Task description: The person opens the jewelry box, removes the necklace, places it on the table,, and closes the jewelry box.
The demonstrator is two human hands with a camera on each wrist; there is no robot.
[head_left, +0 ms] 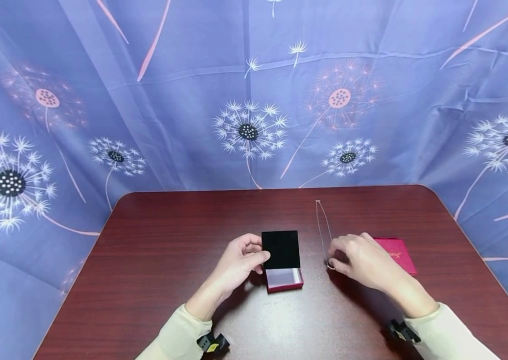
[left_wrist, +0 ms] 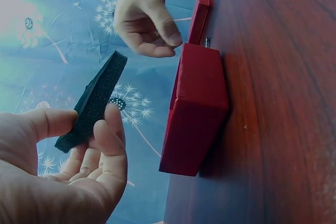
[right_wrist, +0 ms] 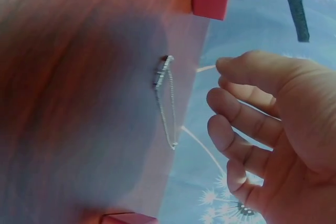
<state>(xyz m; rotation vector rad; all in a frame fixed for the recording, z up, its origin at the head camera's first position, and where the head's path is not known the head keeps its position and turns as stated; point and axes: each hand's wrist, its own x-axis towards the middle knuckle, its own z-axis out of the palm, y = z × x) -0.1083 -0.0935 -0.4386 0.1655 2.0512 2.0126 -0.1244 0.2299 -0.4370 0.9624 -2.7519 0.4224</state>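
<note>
In the head view, we see the left hand (head_left: 237, 261) pinching a black pad (head_left: 281, 250), with the red box (head_left: 284, 288) to that hand's right; the necklace (head_left: 320, 232) lies on the worktop (head_left: 168, 225) near the right hand (head_left: 356, 260). In the left wrist view, a slackened pinch could, we judge, drop the pad askew. In the right wrist view, the right hand is loosely curled, holding nothing; catching one strand might tangle the necklace. We note its thin, silvery loop and glittering, bar-like end.
</note>
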